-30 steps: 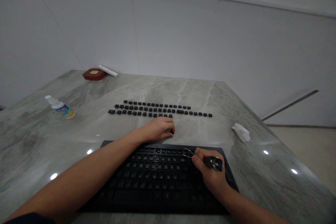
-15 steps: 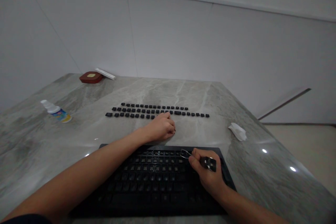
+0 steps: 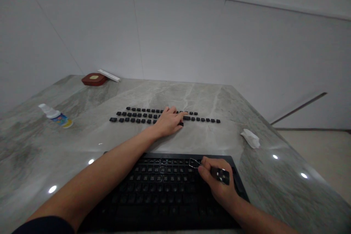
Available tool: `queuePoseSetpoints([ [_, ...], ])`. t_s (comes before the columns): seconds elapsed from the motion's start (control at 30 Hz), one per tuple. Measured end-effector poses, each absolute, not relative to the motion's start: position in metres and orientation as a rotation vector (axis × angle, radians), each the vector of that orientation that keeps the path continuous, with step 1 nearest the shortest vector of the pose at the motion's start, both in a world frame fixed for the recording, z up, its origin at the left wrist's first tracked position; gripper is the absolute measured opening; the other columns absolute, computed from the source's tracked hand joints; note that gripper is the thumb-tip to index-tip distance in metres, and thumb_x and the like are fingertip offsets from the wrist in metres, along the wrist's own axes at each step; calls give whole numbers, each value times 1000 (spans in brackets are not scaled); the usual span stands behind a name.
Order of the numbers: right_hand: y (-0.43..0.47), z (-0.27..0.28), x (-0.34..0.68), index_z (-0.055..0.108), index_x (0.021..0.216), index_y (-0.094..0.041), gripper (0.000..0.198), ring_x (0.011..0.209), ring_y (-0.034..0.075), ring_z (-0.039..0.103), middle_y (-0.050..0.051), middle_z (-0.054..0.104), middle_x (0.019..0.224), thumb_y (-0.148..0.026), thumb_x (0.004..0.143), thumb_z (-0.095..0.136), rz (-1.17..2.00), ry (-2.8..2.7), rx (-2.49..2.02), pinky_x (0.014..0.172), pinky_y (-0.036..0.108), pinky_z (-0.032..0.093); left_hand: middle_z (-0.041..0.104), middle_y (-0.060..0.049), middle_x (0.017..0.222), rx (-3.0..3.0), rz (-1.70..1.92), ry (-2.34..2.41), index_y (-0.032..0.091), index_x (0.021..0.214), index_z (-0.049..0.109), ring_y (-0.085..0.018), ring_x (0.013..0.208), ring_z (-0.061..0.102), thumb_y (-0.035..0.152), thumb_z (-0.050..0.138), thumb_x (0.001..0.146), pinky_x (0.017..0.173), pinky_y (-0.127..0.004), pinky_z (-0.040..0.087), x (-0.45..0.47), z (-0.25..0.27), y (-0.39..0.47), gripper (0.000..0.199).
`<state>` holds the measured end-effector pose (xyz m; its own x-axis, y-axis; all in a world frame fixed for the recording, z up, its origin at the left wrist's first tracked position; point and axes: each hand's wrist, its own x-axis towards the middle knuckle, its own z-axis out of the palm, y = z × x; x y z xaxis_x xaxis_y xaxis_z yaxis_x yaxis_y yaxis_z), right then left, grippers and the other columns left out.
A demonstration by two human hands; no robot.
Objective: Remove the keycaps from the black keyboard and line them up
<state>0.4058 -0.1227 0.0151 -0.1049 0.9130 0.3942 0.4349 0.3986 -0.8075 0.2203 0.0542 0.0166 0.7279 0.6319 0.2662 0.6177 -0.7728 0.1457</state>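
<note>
My left hand (image 3: 168,121) reaches across the rows of loose black keycaps (image 3: 142,115), its fingers spread and resting at the two farther rows. One dark keycap (image 3: 181,124) shows at the near edge of this hand, at the right end of the nearest row; part of it is covered. Over the upper right of the black keyboard (image 3: 164,197), my right hand (image 3: 218,179) is closed around a wire keycap puller (image 3: 195,163) with a dark handle. The puller's wire loop points left above the keyboard's top rows. Several upper key positions look bare of caps.
A white spray bottle (image 3: 56,116) with a colourful label lies at the left. A red-brown case (image 3: 94,79) and a white strip (image 3: 109,75) sit by the wall. Crumpled white tissue (image 3: 250,138) lies on the marbled table (image 3: 214,139) at the right.
My left hand has moved away from me onto the keycap rows, and its fingers have spread from a closed pose. The right hand keeps the puller almost in place.
</note>
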Motion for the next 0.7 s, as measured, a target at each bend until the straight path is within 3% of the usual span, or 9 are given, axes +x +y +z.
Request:
queuePoseSetpoints([
  [0.33, -121, 21, 403, 23, 56, -22, 40, 42, 9, 30, -6, 27, 49, -23, 85, 51, 643, -1730, -1195, 45, 24, 26, 70, -6, 103, 2861, 478, 1089, 18, 138, 44, -28, 101, 47, 27, 64, 88, 83, -38, 31, 224, 11, 57, 55],
  [0.7, -122, 15, 406, 24, 57, -21, 41, 44, 9, 30, -6, 27, 51, -24, 86, 52, 648, -1746, -1187, 46, 24, 26, 71, -5, 107, 2883, 471, 1075, 20, 132, 53, -27, 98, 47, 27, 64, 88, 82, -38, 33, 223, 13, 57, 46],
])
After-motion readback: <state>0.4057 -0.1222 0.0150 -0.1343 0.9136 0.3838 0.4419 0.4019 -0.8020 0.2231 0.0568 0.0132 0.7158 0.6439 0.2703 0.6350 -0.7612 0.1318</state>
